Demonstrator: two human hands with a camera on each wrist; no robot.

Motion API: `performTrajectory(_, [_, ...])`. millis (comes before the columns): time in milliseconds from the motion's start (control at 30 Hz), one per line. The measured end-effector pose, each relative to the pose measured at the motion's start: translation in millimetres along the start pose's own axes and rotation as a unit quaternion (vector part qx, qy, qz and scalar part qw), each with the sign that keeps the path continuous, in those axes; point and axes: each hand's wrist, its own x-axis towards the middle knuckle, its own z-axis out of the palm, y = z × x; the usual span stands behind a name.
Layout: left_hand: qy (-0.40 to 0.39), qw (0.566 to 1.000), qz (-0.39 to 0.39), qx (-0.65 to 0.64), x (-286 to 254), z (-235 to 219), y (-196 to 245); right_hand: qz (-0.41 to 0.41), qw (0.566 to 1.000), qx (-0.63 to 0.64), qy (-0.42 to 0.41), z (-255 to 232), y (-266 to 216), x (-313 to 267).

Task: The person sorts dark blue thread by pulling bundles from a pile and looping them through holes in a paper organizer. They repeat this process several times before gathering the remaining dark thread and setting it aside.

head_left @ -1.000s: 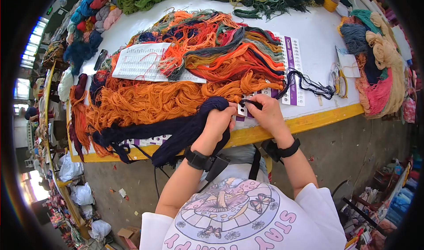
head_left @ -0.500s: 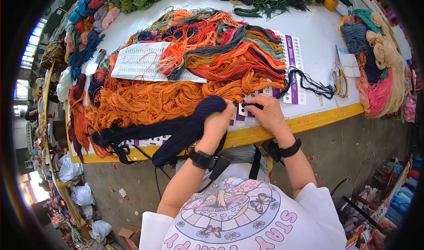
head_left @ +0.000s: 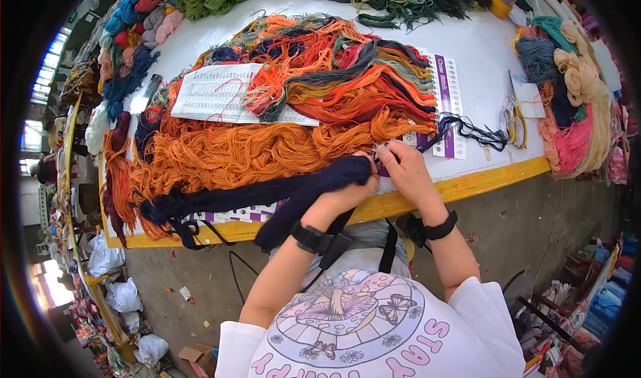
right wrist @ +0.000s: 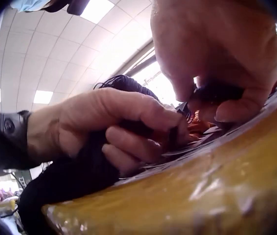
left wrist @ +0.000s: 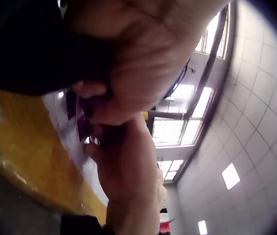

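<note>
As left fingers (right wrist: 131, 142) curl round navy yarn (head_left: 320, 185), right fingers (right wrist: 244, 108) bent, pinching thread (right wrist: 220, 92)

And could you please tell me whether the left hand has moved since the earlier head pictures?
Yes: the left hand has shifted rightward across the head view, closer to the scissors.

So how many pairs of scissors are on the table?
1: yellow-handled scissors, on the right side of the white tabletop, between the loose dark threads and the multicoloured skeins. Others may be hidden under the orange yarn.
</note>
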Motion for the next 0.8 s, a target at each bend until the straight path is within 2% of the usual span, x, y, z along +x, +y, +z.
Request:
performTrajectory(33, [0.002,0.996,0.024,0.089,-0.4,2.3,-0.5,0.016,1.0,-0.017,0.009,2.0,1.2,0.3])
performTrajectory(67, [0.013,0.992,0.072,0.099,1.4,-0.2,-4.2,0.019,0.999,-0.022,0.02,4.5,1.4,0.6])
performTrajectory(100, [0.028,0.995,-0.091,0.003,0.5,-11.1,4.1,0.023,0.999,-0.027,0.031,7.4,-0.5,0.0])
performTrajectory(133, [0.041,0.963,-0.251,-0.093,-0.9,-30.1,15.7,0.028,0.998,-0.032,0.042,8.7,-1.3,-0.8])
performTrajectory(167, [0.053,0.896,-0.402,-0.183,-5.2,-50.1,17.7,0.031,0.997,-0.065,0.036,7.6,-3.8,-2.0])
performTrajectory(233, [0.089,0.827,-0.339,-0.44,-34.2,-103.7,-23.7,0.035,0.991,-0.127,0.021,5.6,-13.5,-3.9])
performTrajectory(267, [0.127,0.808,-0.332,-0.469,-48.4,-130.6,-25.7,0.049,0.989,-0.141,0.009,5.6,-15.1,-3.5])
performTrajectory(300, [0.193,0.772,-0.358,-0.489,-65.8,-154.8,-25.6,0.052,0.988,-0.142,0.01,6.4,-15.4,-3.3])
performTrajectory(333, [0.237,0.737,-0.346,-0.529,-86.6,-175.0,-33.4,0.054,0.988,-0.144,0.011,7.2,-15.9,-3.4])
performTrajectory(400, [0.321,0.715,-0.333,-0.524,-118.0,-202.8,-45.1,0.05,0.987,-0.148,0.023,8.3,-16.7,-3.8])
performTrajectory(433, [0.368,0.753,-0.301,-0.455,-148.1,-219.1,-75.0,0.044,0.987,-0.151,0.034,8.8,-17.1,-4.7])
performTrajectory(500, [0.51,0.746,-0.363,-0.228,-158.7,-225.7,-69.9,0.044,0.987,-0.142,0.055,12.1,-19.2,-5.6])
performTrajectory(533, [0.472,0.78,-0.355,-0.209,-163.0,-228.0,-62.3,0.051,0.988,-0.13,0.063,16.1,-20.8,-6.1])
performTrajectory(567, [0.459,0.784,-0.356,-0.22,-146.9,-216.4,-35.1,0.055,0.989,-0.118,0.068,23.3,-24.9,-5.7])
performTrajectory(600, [0.369,0.83,-0.314,-0.277,-137.4,-204.9,-15.7,0.049,0.993,-0.07,0.084,29.0,-45.1,-6.3])
performTrajectory(633, [0.284,0.856,-0.31,-0.302,-126.1,-190.4,2.6,-0.011,0.998,0.01,0.056,41.2,-56.9,-4.6])
performTrajectory(667, [0.192,0.855,-0.29,-0.385,-118.9,-178.3,10.5,-0.068,0.993,0.091,0.028,54.3,-67.7,-3.7])
performTrajectory(700, [0.147,0.84,-0.269,-0.447,-112.4,-164.1,13.9,-0.122,0.977,0.172,0.003,66.9,-79.4,-3.5])
performTrajectory(767, [0.133,0.815,-0.25,-0.505,-100.8,-142.0,25.4,-0.066,0.947,0.294,-0.107,89.3,-110.0,-8.9])
performTrajectory(800, [0.116,0.816,-0.249,-0.509,-98.0,-138.5,27.9,-0.001,0.912,0.38,-0.153,86.9,-135.3,-12.2])
